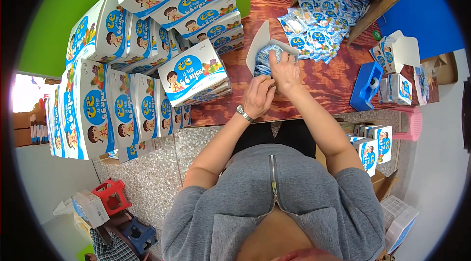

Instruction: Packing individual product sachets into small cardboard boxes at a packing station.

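Observation:
An open white carton (260, 39) with a raised flap stands on the table in front of me, filled with small blue-and-white sachets (265, 58). My left hand (258, 96) is closed at its near side, the fingers curled against the carton's edge. Over the carton's opening, my right hand (285, 72) presses on the sachets with its fingers stretched and partly apart. The fingertips and part of the carton are hidden by the hands. Just beyond, to the right, a heap of loose sachets (319, 40) spills from a large brown cardboard box (375, 15).
Stacked white-and-blue cartons (194, 73) crowd the left side. At the right are a blue tape dispenser (366, 86) and a small open carton (395, 50). A pink stool (409, 123) stands by the table's right end; a red stool (112, 196) is on the floor behind left.

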`<state>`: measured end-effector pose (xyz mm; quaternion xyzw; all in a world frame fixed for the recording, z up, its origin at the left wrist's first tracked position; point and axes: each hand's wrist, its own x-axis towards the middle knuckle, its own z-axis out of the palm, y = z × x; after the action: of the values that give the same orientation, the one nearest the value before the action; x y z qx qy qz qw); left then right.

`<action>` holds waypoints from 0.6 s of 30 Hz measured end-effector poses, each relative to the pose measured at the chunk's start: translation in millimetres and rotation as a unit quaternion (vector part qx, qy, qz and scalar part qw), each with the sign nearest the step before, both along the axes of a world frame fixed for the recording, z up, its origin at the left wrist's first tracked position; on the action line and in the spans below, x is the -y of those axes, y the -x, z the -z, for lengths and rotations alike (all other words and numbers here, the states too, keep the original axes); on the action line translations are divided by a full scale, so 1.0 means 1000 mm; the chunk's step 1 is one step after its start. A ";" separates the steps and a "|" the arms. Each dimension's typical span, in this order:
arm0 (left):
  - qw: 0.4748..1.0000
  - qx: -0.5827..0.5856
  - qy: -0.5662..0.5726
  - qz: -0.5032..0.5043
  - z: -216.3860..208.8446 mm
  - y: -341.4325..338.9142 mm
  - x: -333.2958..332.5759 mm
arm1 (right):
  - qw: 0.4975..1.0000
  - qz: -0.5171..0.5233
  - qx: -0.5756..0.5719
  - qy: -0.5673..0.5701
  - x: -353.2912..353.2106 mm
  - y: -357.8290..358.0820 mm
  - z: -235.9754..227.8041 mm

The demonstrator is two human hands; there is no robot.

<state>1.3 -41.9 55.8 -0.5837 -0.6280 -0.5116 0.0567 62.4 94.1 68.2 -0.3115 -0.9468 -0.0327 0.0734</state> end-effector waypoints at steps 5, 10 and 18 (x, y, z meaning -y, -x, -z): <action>1.000 -0.015 0.002 0.002 0.004 0.009 -0.009 | 0.985 -0.076 0.007 0.157 -0.026 -0.017 -0.023; 1.000 -0.026 -0.005 -0.014 0.001 0.009 -0.012 | 0.948 -0.178 -0.144 0.223 -0.047 -0.029 -0.024; 0.996 -0.069 0.009 -0.049 -0.001 0.002 -0.021 | 0.964 -0.166 -0.121 0.171 -0.041 -0.022 -0.009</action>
<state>-1.1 -21.3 56.9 -0.5864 -0.6552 -0.4610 0.1198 84.3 134.7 77.6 -0.1598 -0.9608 0.1800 0.1378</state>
